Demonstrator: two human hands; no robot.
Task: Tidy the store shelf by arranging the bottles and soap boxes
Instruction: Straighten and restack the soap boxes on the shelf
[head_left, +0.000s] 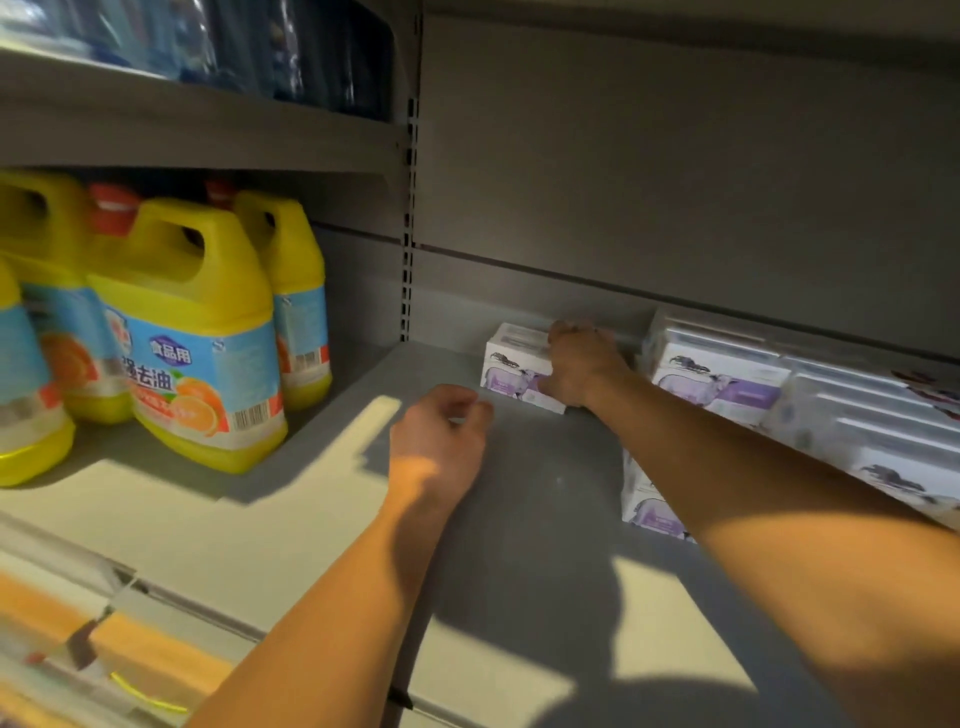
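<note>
- So the right hand is way back on the grey shelf, fingers curled over the top of a white-and-purple soap box, thumb on its front.
- More soap boxes sit stacked just right of that box, running toward the shelf's front edge.
- Left hand hovers near that box, just left and in front, fingers loosely curled, holding nothing.
- Yellow detergent bottles are grouped well left of it.
</note>
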